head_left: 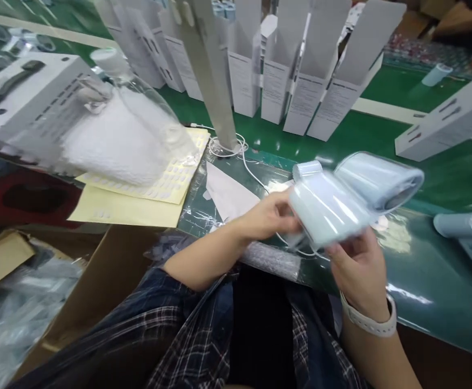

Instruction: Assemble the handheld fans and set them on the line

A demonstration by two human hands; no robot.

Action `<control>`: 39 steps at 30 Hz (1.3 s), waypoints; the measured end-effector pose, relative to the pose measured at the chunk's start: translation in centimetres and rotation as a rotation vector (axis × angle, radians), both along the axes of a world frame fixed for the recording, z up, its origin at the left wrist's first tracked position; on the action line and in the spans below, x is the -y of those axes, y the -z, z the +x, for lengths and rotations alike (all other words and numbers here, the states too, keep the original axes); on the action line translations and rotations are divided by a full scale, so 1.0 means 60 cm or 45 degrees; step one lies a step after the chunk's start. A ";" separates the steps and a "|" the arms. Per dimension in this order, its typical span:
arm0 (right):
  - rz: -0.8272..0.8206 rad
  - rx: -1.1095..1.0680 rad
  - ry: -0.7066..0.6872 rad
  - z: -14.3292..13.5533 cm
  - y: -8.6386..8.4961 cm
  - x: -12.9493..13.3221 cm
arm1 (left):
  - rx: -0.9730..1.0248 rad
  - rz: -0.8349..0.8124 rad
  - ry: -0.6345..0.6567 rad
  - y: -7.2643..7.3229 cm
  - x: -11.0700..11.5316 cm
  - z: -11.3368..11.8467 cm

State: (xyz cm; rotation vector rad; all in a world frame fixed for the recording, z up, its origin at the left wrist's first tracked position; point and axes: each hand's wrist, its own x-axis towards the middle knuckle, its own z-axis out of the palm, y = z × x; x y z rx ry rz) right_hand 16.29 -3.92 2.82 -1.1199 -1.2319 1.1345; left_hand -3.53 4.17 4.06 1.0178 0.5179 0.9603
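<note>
A pale blue plastic device [331,208], smooth and shiny, is held up above the near edge of the green work surface. Its left side is gripped by my left hand [270,216], thumb and fingers closed on it. From below, my right hand [357,265] pinches its lower right edge; a pale watch band is on that wrist. Right behind it is a second light blue piece [382,181] with a dark opening; whether the two are joined I cannot tell. A white cable [254,173] runs from a coil down beneath the device.
Open white boxes [276,89] stand in a row behind a metal post [214,81]. Yellow sticker sheets [139,208] lie left, under a bag of white material [114,135]. More blue devices [460,224] rest at right. A cardboard box [94,281] holds plastic bags.
</note>
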 end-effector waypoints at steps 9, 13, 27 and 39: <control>-0.186 -0.531 -0.015 -0.007 -0.028 0.005 | 0.197 -0.090 0.125 -0.015 0.011 0.018; -0.167 -0.563 0.004 -0.006 -0.030 0.009 | 0.125 0.018 0.173 -0.008 0.019 0.020; -0.225 -0.391 -0.008 -0.017 -0.026 0.003 | 0.068 0.107 0.293 -0.015 0.015 0.009; -0.221 -0.414 -0.033 -0.016 -0.029 0.009 | 0.111 0.087 0.272 -0.009 0.016 0.007</control>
